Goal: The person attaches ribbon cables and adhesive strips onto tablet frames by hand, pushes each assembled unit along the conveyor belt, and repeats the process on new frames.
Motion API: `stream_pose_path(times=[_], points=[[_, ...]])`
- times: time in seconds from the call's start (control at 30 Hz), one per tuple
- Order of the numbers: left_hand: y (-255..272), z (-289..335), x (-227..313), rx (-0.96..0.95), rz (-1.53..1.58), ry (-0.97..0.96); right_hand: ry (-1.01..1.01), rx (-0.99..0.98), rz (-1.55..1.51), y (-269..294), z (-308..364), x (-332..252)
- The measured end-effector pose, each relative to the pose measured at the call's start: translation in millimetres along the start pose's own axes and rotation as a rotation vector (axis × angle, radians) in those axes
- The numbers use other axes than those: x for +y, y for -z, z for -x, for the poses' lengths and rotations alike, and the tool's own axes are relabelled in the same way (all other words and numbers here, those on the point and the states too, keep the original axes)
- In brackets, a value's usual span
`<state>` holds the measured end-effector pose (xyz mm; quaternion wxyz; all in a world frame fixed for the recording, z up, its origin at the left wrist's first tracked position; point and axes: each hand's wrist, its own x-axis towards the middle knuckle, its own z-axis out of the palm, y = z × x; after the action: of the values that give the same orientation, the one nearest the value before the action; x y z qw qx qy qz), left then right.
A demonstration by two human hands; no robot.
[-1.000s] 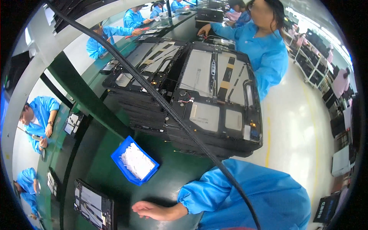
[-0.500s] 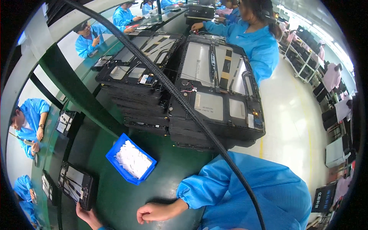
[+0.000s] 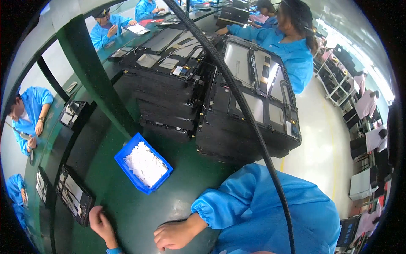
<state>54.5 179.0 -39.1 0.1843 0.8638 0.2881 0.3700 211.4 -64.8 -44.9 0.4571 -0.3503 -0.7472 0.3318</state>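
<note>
My left hand [image 3: 102,227] is at the lower left, its loosely bent fingers beside the near corner of a black-framed electronic panel [image 3: 72,195] with silver plates and dark cables. A thin gap seems to part the fingers from it, and nothing shows in the hand. My right hand [image 3: 174,234] rests on the green table [image 3: 177,186], fingers curled in, with nothing visible in them. Beyond both hands stands a blue plastic bin [image 3: 149,190] filled with small white strips.
Two tall stacks of similar black panels, a left stack [image 3: 165,89] and a right stack [image 3: 249,135], stand past the bin. A black braided cable [image 3: 237,93] crosses the view. A green post [image 3: 91,72] rises at left. Co-workers in blue sit along the bench; one person [image 3: 292,51] stands behind the right stack.
My left hand has come away from the panel's corner, toward the right. My right hand stays curled on the table. The whole view has shifted a little.
</note>
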Motion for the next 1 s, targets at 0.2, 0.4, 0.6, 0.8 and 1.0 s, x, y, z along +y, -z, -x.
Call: stream_pose_path(times=[0.2,0.4,0.6,0.8,1.0], points=[[-12.7,-10.4,45.2,-0.170,0.030,-0.013,0.035,-0.030,0.090,6.7,2.6,-7.3],[-10.9,-11.9,38.4,-0.137,0.140,0.077,0.039,-0.070,0.114,14.0,1.2,-11.1],[-13.8,-25.3,50.0,-0.093,0.018,0.025,0.079,-0.120,0.197,31.3,-3.1,-13.8],[-26.7,-26.3,38.0,-0.039,-0.006,-0.028,-0.071,-0.242,0.297,49.8,-16.2,-40.8],[-31.7,-15.5,35.5,-0.051,0.035,0.025,-0.116,-0.251,0.279,52.6,-9.7,-27.2]])
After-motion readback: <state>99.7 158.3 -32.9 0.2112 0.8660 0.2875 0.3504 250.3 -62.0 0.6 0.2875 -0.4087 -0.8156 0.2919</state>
